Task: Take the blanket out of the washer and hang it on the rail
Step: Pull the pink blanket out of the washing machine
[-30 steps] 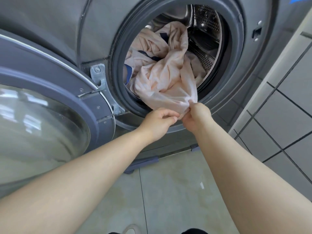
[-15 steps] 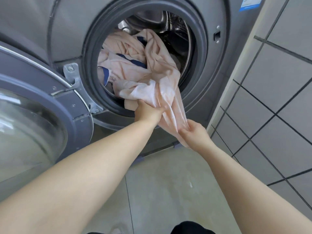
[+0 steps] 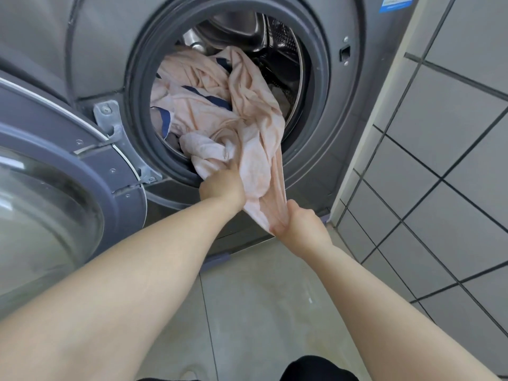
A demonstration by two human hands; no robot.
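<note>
A: Washer (image 3: pixel 343 149), front loader, door (image 3: pixel 68 188) swung wide to the left, presumably to clear the opening. Drum (image 3: pixel 277 48) partly seen.

B: Blanket (image 3: pixel 220 111)?

A: Pale pink w/ navy bands. Bulk lay bunched inside the drum; one length spilled over the grey door seal (image 3: pixel 137 105) and hung below the rim. Judged mid-extraction, nowhere near hanging.

B: Hands?

A: Left hand (image 3: pixel 222 188) closed on a fold at the lower seal, prob. to lift the mass over the lip. Right hand (image 3: pixel 302 229) clenched on the trailing end, lower and nearer the wearer, cloth drawn taut btwn fist and drum. Appeared staged for hand-over-hand hauling.

B: Anything not verified?

A: Rail not in frame. Rear of drum hidden behind cloth; blanket's full extent unknown. Left fingertips buried in the fold. Blue label (image 3: pixel 395 2) at top edge cut off, illegible. Dark cloth (image 3: pixel 316 369) at bottom edge, prob. wearer's clothing, cropped.
</note>
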